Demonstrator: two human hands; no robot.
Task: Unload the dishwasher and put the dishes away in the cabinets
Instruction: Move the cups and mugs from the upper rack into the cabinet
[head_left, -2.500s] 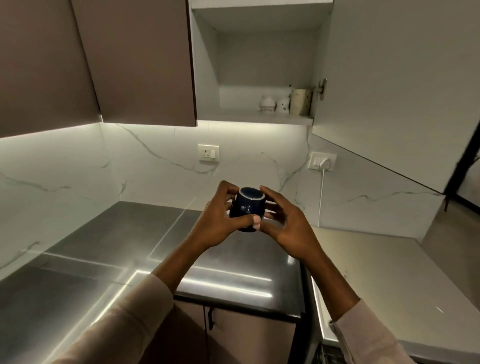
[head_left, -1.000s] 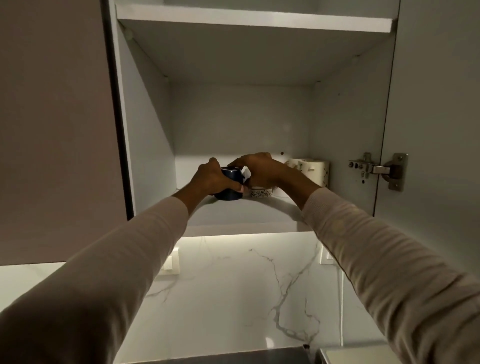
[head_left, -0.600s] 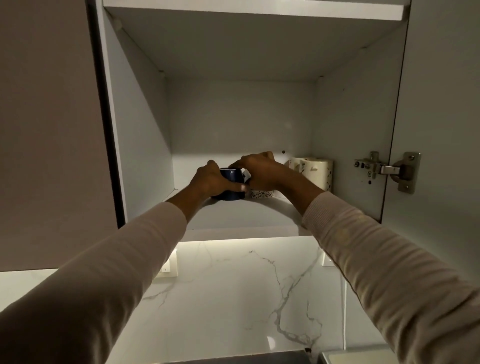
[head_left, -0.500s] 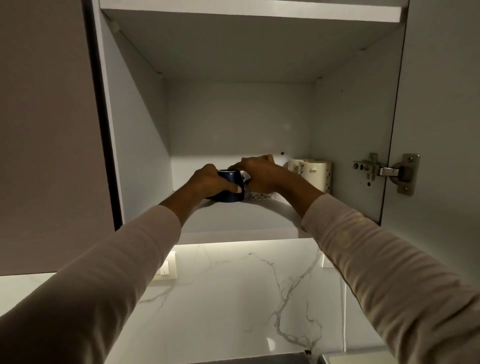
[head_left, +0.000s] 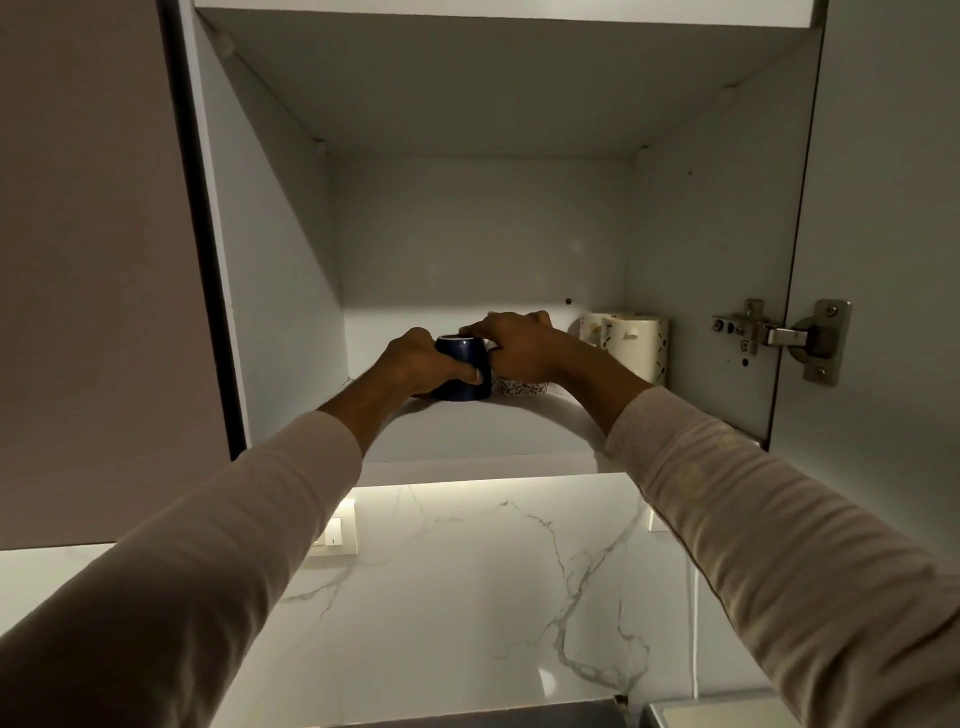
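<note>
A dark blue cup (head_left: 464, 358) stands upside down on the lower shelf (head_left: 467, 431) of the open wall cabinet. My left hand (head_left: 415, 364) grips its left side, thumb across the front. My right hand (head_left: 519, 348) comes from the right, fingers curled over the cup's top edge and right side. A small patterned white cup (head_left: 523, 387) sits just right of the blue one, mostly hidden under my right hand.
Two tall white patterned mugs (head_left: 631, 343) stand at the shelf's right end. The cabinet door (head_left: 883, 260) hangs open on the right with its hinge (head_left: 779, 338). A closed brown cabinet (head_left: 93, 260) is on the left. Marble backsplash with a socket (head_left: 332, 535) lies below.
Both hands carried the blue cup from over the counter up into the cabinet and set it on the lower shelf. In the last half second it has barely moved.
</note>
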